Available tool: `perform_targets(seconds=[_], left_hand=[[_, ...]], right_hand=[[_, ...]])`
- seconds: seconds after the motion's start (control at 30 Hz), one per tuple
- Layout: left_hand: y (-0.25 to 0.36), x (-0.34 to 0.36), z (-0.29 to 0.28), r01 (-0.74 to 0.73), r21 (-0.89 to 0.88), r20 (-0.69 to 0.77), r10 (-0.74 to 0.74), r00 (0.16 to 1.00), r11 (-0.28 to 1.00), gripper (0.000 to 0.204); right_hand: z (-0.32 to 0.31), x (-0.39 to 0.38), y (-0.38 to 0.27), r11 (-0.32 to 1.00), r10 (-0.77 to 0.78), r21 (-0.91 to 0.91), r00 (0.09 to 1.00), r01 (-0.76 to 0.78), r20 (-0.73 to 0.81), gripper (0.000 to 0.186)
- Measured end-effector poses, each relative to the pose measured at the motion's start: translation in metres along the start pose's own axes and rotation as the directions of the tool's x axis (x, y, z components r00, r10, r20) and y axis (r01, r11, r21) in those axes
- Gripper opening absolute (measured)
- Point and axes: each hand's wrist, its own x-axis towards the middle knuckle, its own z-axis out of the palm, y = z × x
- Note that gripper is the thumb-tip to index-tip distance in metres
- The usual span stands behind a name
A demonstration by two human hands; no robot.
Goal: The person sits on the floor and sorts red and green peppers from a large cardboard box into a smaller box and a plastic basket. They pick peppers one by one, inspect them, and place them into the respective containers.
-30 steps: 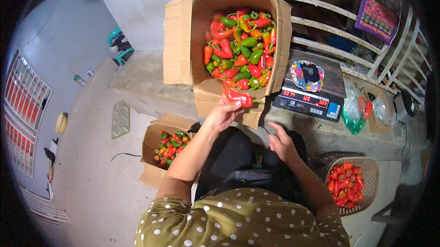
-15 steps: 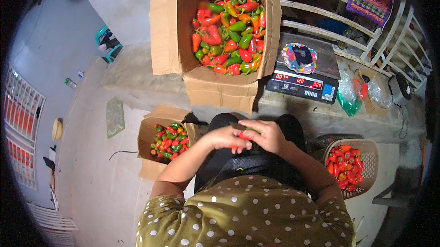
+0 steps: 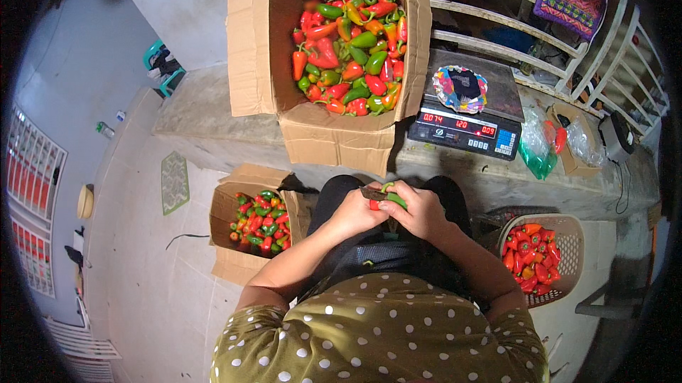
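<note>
Pepper point(image 3: 374, 205) drawn back from box point(image 3: 250, 49) | stem point(image 3: 387, 186) forward | long axis mostly hidden

Peppers point(image 3: 348, 56) in box point(image 3: 337, 143) ahead; scale point(image 3: 462, 129) right of box; basket point(image 3: 571, 259) nearer, farther right.

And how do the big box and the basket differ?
The big box is brown cardboard with flaps; the basket has perforated beige walls. The big box holds green, red and orange peppers, the basket mostly red ones. Both are open and hold peppers.

Red pepper point(image 3: 374, 205) — dark-bladed knife point(image 3: 373, 193) alongside
</note>
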Motion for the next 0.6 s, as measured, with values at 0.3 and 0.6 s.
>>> perform_targets(seconds=[0.3,0.6], left_hand=[[0.009,0.000,-0.004,-0.051,0.080,-0.100,0.059,0.993,0.996,0.026],[0.008,-0.001,-0.004,-0.112,0.185,-0.105,0.133,0.986,0.976,0.026]], right_hand=[[-0.005,-0.001,-0.008,0.997,-0.037,-0.067,0.999,0.034,-0.037,0.039],[-0.008,0.002,-0.010,0.988,-0.028,-0.149,1.000,0.028,0.001,0.038]])
